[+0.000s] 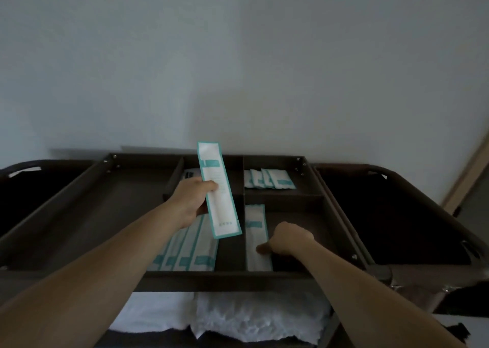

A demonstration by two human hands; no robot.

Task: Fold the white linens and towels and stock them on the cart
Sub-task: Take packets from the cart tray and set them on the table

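Reaching over the cart, you had both bare forearms stretched forward across its top tray. Your left hand was raised above the middle compartments, palm turned inward, wrist about level. Its grip was closed round a long white-and-teal packet, thumb across the front face and fingers behind. The packet stood nearly upright, with its top leaning a little left and away from you.

Your right hand was lower, down in the front-right compartment, knuckles up. Thumb tip sat on the near right edge of a flat packet lying lengthwise against the divider. Fingers were curled under and hidden, so I couldn't tell whether that grip pinched the packet or only pressed it.

A row of long packets lay side by side in the front-middle compartment, under your left wrist. Small sachets lay overlapped in the back-right compartment.

The white towels were on the shelf below the tray, partly under your forearms.
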